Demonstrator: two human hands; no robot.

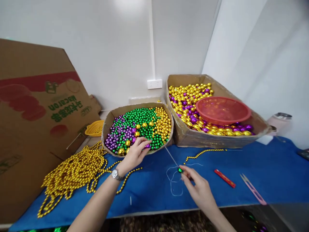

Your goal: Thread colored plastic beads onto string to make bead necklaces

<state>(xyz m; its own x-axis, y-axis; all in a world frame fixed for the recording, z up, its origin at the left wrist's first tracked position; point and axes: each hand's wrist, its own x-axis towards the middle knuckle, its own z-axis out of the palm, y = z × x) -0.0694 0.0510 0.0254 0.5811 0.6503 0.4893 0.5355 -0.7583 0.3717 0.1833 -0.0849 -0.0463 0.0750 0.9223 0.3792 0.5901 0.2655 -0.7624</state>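
Note:
My left hand (138, 149), with a watch (116, 174) on its wrist, reaches over the front of the smaller box (112, 154) of green, purple and gold beads. Its thumb and fingers are apart, with a purple bead (147, 146) showing near their tips. Larger gold beads (137, 134) and purple ones lie in a curved row on the small beads beside it. My right hand (196, 183) pinches a shiny green bead (180, 170) above the blue cloth. From that bead a thin straight needle (171, 155) slants up towards the box. Pale thread (176, 194) loops loosely below.
Gold bead strands (74, 170) are heaped at left, near a yellow basket (93, 129) and a large carton (36, 129). A bigger box (207, 140) holds gold and purple balls and a red bowl (223, 111). Pink snips (253, 189) and a red case (224, 178) lie right.

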